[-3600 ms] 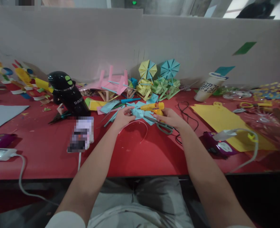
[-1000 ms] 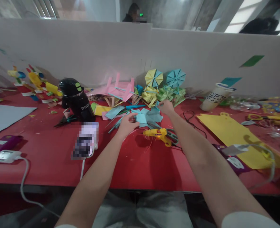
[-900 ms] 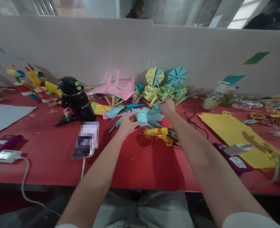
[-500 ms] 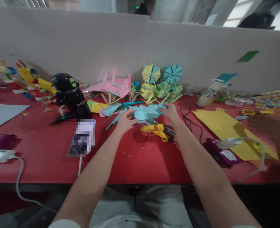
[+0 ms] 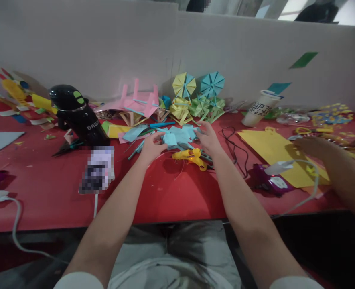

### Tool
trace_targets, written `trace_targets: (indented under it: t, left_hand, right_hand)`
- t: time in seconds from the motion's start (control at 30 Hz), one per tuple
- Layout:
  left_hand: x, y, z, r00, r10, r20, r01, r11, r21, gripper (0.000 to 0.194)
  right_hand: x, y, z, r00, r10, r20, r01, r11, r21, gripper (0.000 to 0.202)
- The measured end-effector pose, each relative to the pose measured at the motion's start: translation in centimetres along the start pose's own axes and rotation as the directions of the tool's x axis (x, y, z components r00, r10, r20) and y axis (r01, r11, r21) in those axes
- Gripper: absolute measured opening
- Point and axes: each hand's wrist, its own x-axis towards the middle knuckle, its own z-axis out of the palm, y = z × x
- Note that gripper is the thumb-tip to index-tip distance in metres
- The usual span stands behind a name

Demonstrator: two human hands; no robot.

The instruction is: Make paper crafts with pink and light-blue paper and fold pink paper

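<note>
A cluster of light-blue folded paper pieces point(image 5: 180, 136) lies on the red tabletop between my two hands. My left hand point(image 5: 153, 148) is curved round the cluster's left edge, thumb and fingertips at a squarish folded piece. From the other side, my right hand point(image 5: 207, 138) has its bent fingers on the right edge of the blue paper; some fingertips are hidden. Just in front of the paper is a yellow glue gun point(image 5: 189, 155), a thin glue strand trailing from it. Blue paper strips point(image 5: 136, 149) and a blue pen point(image 5: 163, 125) lie near my left hand.
A black bottle point(image 5: 78, 114) and a phone point(image 5: 97, 170) stand to the left. Behind are paper models point(image 5: 212, 84). On the right are a cup point(image 5: 260, 108), yellow paper point(image 5: 278, 156), a purple power bank point(image 5: 270, 180), and another person's arm point(image 5: 330, 160) reaching over the table.
The view has shifted, so the table's contents appear further left and higher. My hands stay round the blue paper, slightly closer together. The other person's arm reaches further in on the right.
</note>
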Motion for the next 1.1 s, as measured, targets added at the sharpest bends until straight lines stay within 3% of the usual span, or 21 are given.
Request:
trace_targets:
  t: [0.23, 0.43, 0.57, 0.77, 0.9, 1.1]
  left_hand:
    - [-0.2, 0.2, -0.2, 1.0, 0.021, 0.005, -0.021, 1.0, 0.011, 0.045]
    - [-0.3, 0.4, -0.1, 1.0, 0.028, 0.013, -0.029, 0.999, 0.014, 0.046]
    - [-0.3, 0.6, -0.1, 0.999, 0.032, 0.035, -0.032, 0.999, 0.007, 0.045]
    - [-0.3, 0.9, 0.0, 0.996, 0.041, 0.078, -0.039, 0.999, -0.017, 0.046]
    - [-0.1, 0.8, 0.1, 0.994, 0.058, 0.09, -0.058, 0.998, -0.005, 0.047]
    - [-0.3, 1.0, 0.4, 0.994, 0.059, 0.092, -0.057, 0.998, -0.022, 0.046]
  right_hand:
    - [-0.5, -0.7, 0.4, 0.998, 0.069, 0.01, -0.069, 0.997, 0.022, 0.03]
    - [-0.9, -0.8, 0.6, 0.999, 0.022, 0.027, -0.021, 0.998, -0.056, 0.033]
    - [-0.7, -0.5, 0.5, 0.999, -0.04, 0.035, 0.042, 0.997, -0.071, 0.049]
    - [-0.8, -1.1, 0.6, 0.985, 0.05, 0.162, -0.049, 0.999, -0.014, 0.023]
    - [-1.1, -1.9, 0.9, 0.965, 0.069, 0.255, -0.081, 0.996, 0.038, 0.027]
    - [-1.3, -2.9, 1.8, 0.943, 0.144, 0.299, -0.157, 0.987, 0.019, 0.032]
